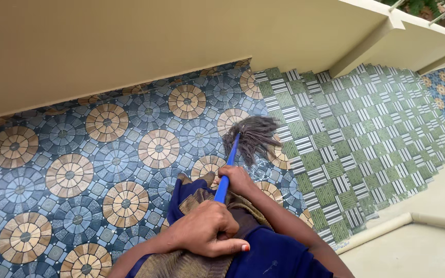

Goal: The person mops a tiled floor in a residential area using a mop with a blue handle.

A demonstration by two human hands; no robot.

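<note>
Mop: a blue handle [228,167] runs from the hands up toward 12 o'clock and ends in a grey string head [253,135] that lies on the floor.
Left hand [207,229]: curled shut round the near end of the handle, thumb laid across toward 3 o'clock; the top grip lets it steer and press.
Right hand [238,179]: closed round the handle farther down, just past the left hand at about 1 o'clock; two stacked grips keep the pole steady at a slant.
Mop head place: at the seam where the blue and tan circle tiles [106,154] meet the green and white striped tiles [356,139]; the strands spread flat, so the head bears on the floor.
Clothing: blue cloth with a brown-gold fold [202,198] hangs under the hands, close to the handle.
Wall [130,46]: cream, along 10 to 12 o'clock, with the mop head a little apart from it.
Pipe [387,226]: pale, lying at 4 o'clock on bare concrete, well apart from the mop.
Wetness: the tiles near the head may be damp; the view is too soft to say.
</note>
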